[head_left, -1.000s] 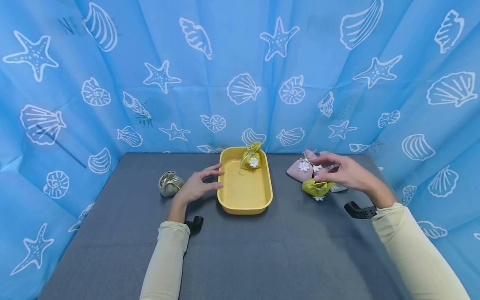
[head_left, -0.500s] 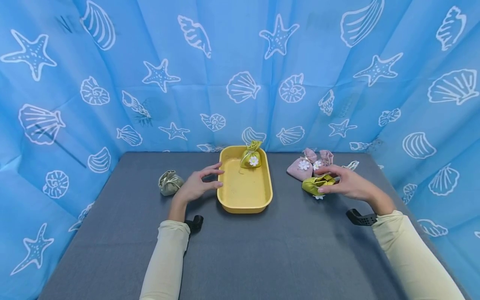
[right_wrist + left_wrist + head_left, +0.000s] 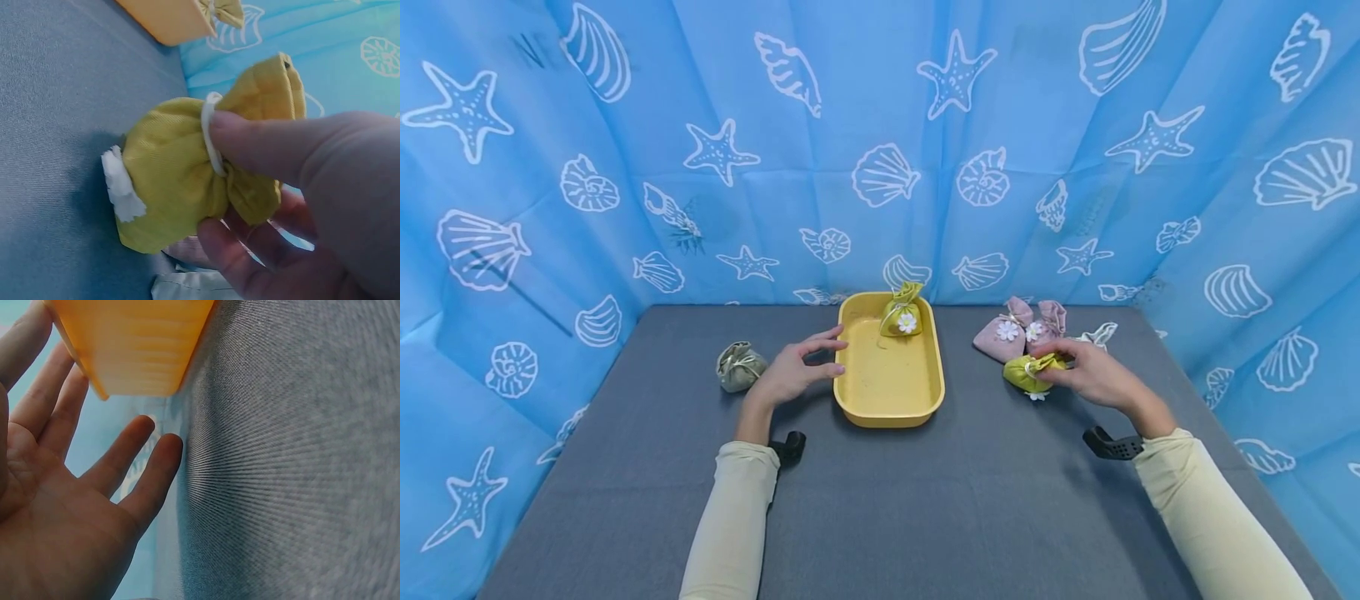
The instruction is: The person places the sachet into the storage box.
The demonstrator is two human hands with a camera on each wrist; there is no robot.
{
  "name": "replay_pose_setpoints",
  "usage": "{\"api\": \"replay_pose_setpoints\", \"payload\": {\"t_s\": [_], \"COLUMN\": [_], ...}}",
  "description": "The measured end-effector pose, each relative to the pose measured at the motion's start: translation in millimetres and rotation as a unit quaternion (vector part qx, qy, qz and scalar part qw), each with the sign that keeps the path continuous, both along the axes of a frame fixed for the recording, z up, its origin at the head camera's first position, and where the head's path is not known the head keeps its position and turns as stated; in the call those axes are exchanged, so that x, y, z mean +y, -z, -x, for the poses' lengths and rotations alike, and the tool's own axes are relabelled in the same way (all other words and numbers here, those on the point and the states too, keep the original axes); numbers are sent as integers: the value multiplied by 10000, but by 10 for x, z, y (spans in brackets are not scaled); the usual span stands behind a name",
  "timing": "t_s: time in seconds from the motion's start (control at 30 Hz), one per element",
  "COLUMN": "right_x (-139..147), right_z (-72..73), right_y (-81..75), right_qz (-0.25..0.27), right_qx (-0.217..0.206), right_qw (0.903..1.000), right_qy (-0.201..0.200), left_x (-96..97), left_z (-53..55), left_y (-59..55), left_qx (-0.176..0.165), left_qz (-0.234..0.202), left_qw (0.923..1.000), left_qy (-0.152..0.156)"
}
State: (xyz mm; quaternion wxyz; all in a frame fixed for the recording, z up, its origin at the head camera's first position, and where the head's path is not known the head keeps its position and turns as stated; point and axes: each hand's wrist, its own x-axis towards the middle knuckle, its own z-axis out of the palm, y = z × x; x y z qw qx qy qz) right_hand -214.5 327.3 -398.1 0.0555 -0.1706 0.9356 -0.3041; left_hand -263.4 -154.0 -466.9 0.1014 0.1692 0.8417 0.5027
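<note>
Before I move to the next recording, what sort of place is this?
Probably a makeshift recording booth: a gray fabric-covered table, a blue seashell-print curtain along its back and sides, and a black device worn at the person's right wrist. The wider room is hidden.

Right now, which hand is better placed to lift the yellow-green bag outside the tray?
Probably the right hand: it pinches the yellow-green bag by its tied neck. The left hand is across the tray, at its left side.
</note>
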Motion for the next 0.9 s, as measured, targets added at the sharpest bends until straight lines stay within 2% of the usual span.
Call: {"api": "replay_pose_setpoints", "payload": {"t_s": [0.4,0.53,0.9], "right_x": [-20,-57,-235], "right_z": [4,6,-7], "right_y": [59,29,-77], "right_qz": [-57,-10,558], "right_qx": [484,701,995], "right_qw": [9967,9950,9906], "right_qy": [641,716,759], "left_x": [6,-4,18], "left_z": [11,14,-7], "left_y": [21,13,14], "left_qx": [-31,-11,-113], "left_qz": [-84,-101,-119], "left_qw": [10000,9999,9999], "left_qy": [34,9,-54]}}
